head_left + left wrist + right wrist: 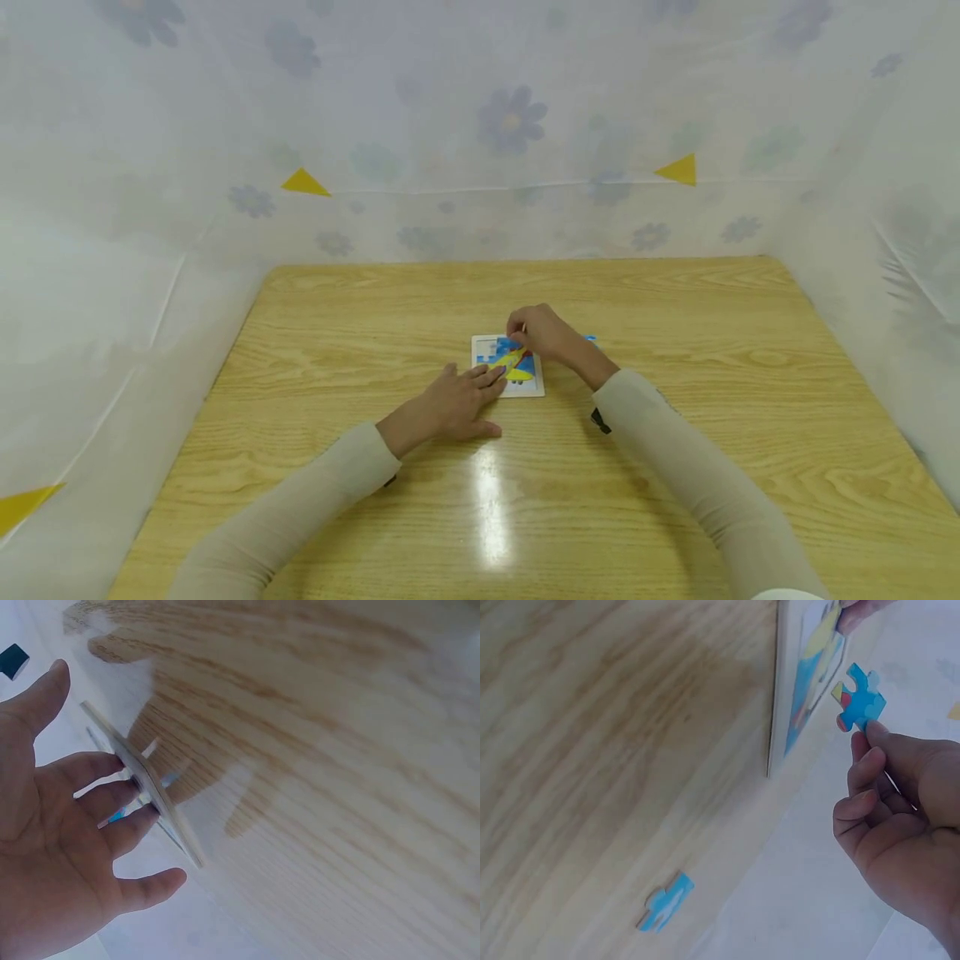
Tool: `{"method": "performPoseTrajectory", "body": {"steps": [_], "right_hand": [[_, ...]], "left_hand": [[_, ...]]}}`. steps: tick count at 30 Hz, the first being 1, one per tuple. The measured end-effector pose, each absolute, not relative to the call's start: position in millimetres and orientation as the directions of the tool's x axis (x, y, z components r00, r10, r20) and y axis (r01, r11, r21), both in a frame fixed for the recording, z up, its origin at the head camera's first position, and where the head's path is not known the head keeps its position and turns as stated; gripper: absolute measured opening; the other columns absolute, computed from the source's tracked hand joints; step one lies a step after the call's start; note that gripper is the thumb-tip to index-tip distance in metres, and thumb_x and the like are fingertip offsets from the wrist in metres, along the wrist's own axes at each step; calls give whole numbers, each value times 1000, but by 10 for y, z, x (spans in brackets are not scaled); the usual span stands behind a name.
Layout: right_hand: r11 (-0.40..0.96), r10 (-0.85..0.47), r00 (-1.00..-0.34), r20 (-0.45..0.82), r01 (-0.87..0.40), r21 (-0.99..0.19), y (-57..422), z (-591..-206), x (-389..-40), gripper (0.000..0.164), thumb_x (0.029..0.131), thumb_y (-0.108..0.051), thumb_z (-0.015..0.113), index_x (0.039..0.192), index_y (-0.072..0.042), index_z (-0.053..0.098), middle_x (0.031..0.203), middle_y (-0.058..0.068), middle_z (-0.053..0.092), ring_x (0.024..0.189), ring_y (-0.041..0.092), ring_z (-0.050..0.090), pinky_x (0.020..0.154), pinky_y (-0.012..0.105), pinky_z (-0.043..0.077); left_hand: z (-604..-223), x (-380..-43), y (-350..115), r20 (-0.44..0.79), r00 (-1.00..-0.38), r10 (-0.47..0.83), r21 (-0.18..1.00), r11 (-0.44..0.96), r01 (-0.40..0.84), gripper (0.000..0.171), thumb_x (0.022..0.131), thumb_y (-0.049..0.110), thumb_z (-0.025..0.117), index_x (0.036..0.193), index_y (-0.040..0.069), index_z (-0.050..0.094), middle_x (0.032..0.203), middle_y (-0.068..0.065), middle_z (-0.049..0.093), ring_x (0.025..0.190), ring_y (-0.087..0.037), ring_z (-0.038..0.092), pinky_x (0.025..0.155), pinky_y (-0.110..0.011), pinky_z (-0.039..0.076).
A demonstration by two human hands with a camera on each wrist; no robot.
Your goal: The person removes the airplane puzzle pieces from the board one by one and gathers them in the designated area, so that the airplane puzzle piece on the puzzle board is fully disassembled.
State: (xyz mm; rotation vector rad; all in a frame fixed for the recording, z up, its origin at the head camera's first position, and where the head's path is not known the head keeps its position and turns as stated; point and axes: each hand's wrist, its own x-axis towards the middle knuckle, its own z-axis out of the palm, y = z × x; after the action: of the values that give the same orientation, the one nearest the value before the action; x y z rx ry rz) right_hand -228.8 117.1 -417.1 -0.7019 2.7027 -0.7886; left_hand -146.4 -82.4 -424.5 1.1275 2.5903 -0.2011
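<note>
A jigsaw puzzle (529,388) in a white frame lies on the table, its picture showing a yellow plane on blue. My left hand (459,402) rests on the left and lower part of it with fingers spread out; in the left wrist view the fingertips (148,815) reach over the frame's edge. Between thumb and index finger my right hand (907,780) pinches a blue puzzle piece (865,702) with red and yellow bits, just above the puzzle's upper right. A second blue-and-white puzzle piece (666,903) lies on the table by the right hand.
The wooden table (330,333) has a glare patch near its front. White flowered cloth (450,100) hangs around the back and sides, with yellow triangles (678,170) on it. The right wrist and forearm partly cover the loose piece in the head view.
</note>
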Motion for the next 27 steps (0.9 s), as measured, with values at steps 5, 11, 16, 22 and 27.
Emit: {"method": "performPoseTrajectory", "body": {"steps": [5, 11, 16, 22, 27], "right_hand": [[735, -507, -859, -74, -386, -558, 1265, -4122, -2299, 12, 95, -11, 56, 91, -6, 66, 91, 8, 69, 77, 17, 60, 70, 31, 49], [740, -493, -867, -80, -369, -563, 1427, -4074, -2300, 12, 96, -10, 55, 92, -5, 65, 92, 9, 68, 82, 19, 62, 73, 34, 50], [752, -474, -874, -104, -340, -565, 1570, -4028, -2295, 12, 96, -10, 55, 93, -4, 65, 95, 11, 68, 87, 22, 63, 76, 36, 51], [772, -463, -878, -124, -331, -542, 1739, -3979, -2288, 14, 97, -10, 53, 94, -5, 65, 98, 12, 67, 89, 24, 62, 77, 38, 50], [788, -451, -879, -154, -311, -532, 1856, -3950, -2300, 15, 98, -10, 50, 96, -5, 65, 100, 13, 66, 85, 22, 61, 76, 38, 49]], "left_hand": [[-4262, -1457, -826, -322, -651, 687, 8, 690, 724, 77, 91, 64, 42, 151, 18, 28, 159, 0, 19, 145, -23, 26, 108, -59, 29], [-4269, -1457, -826, -307, -655, 690, 17, 692, 722, 77, 90, 64, 44, 150, 18, 30, 159, -1, 21, 144, -24, 28, 107, -59, 29], [-4269, -1461, -829, -302, -652, 695, 23, 689, 724, 77, 90, 63, 43, 150, 17, 29, 159, -1, 21, 144, -24, 27, 108, -59, 29], [-4254, -1458, -828, -300, -646, 702, 39, 686, 727, 76, 91, 62, 45, 150, 16, 29, 159, -2, 22, 144, -24, 28, 107, -60, 29], [-4237, -1445, -835, -307, -644, 701, 41, 685, 727, 76, 91, 62, 44, 150, 15, 29, 158, -2, 21, 144, -25, 27, 107, -60, 29]]}}
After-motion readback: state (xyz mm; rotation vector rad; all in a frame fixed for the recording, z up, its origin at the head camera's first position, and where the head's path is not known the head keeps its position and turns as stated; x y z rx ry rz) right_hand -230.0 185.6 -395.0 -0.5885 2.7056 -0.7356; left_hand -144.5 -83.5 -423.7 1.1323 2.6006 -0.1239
